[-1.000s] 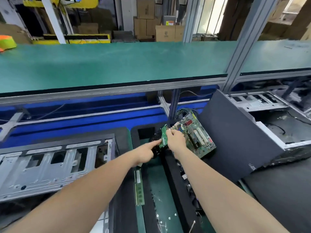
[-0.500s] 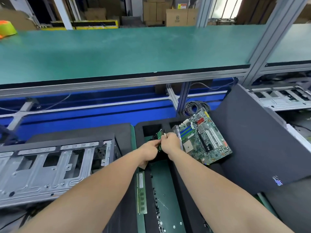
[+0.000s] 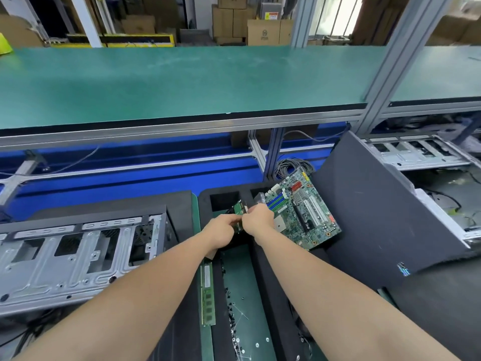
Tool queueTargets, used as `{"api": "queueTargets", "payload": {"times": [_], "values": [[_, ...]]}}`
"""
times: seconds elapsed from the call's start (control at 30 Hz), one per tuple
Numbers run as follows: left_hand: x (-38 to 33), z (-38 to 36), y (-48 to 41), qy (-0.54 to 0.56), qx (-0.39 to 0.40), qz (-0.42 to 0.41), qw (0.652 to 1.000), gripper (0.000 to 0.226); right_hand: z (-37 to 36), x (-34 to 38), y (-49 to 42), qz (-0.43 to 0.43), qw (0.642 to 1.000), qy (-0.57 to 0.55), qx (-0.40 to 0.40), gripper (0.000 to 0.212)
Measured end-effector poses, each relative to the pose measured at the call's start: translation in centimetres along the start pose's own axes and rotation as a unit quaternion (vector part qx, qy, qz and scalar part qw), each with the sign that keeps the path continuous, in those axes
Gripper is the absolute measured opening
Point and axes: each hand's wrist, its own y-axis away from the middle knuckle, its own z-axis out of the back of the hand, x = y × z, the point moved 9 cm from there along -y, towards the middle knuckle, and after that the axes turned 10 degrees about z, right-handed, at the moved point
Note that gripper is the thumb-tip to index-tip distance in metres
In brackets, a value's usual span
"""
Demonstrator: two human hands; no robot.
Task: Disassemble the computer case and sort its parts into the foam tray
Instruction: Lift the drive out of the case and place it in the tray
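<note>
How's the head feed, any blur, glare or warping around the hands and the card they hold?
Head view: wide-angle warp bows the green shelf edge; the window at top right is blown out; bench light is even, without hard glare; the small card pinched by the left hand and right hand looks soft and partly hidden; the motherboard reads sharper.

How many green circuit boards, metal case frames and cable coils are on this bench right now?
Green circuit boards: 3 (large board, small card, memory stick)
Metal case frames: 2 (left case frame, right case frame)
Cable coil: 1
Total: 6
</note>
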Motion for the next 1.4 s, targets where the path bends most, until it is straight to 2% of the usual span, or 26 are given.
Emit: {"api": "queueTargets", "payload": {"times": [0.03, 0.23, 0.4, 0.6, 0.73, 0.8, 0.93, 1.03, 1.13, 1.2, 1.4], "values": [[-0.4, 0.3, 0.5, 0.007, -0.015, -0.006, 1.0, 0.068, 0.3, 0.0, 0.3, 0.007, 1.0, 0.001, 0.004, 0.011], [-1.4, 3.3, 5.0, 0.075, -0.087, -0.025, 0.993, 0.052, 2.3, 1.7, 3.9, 0.031, 0.999, -0.032, 0.003, 0.031], [-0.7, 4.6, 10.6, 0.105, -0.076, -0.032, 0.991, 0.046, 3.9, 3.8, 9.4, 0.05, 0.998, -0.04, -0.005, 0.029], [0.8, 1.6, 17.6, 0.144, -0.019, -0.015, 0.989, 0.037, 6.3, 4.4, 17.6, 0.054, 0.998, -0.018, -0.016, 0.029], [1.1, -2.6, 21.5, 0.13, 0.035, -0.005, 0.991, 0.032, 7.5, 2.1, 22.2, 0.019, 0.999, -0.027, -0.007, 0.029], [1.7, -5.4, 23.1, 0.119, 0.079, 0.022, 0.989, 0.026, 7.7, 0.5, 24.5, -0.006, 0.999, -0.037, -0.011, 0.017], [3.1, -10.0, 25.4, 0.086, 0.146, 0.076, 0.983, 0.033, 6.9, -3.9, 28.3, -0.085, 0.992, -0.092, 0.006, 0.002], [3.2, -12.3, 25.9, 0.079, 0.142, 0.061, 0.985, 0.021, 6.0, -7.0, 29.8, -0.115, 0.987, -0.105, 0.031, 0.009], [3.6, -13.7, 25.7, 0.057, 0.115, 0.06, 0.99, 0.019, 5.2, -9.9, 30.3, -0.131, 0.985, -0.109, 0.041, 0.009], [4.2, -14.3, 25.2, 0.035, 0.096, 0.065, 0.993, 0.025, 4.4, -11.7, 30.4, -0.14, 0.983, -0.111, 0.049, 0.004], [6.2, -16.1, 24.2, -0.008, 0.061, 0.083, 0.995, 0.023, 3.0, -15.9, 30.4, -0.161, 0.973, -0.164, 0.023, 0.024]]}}
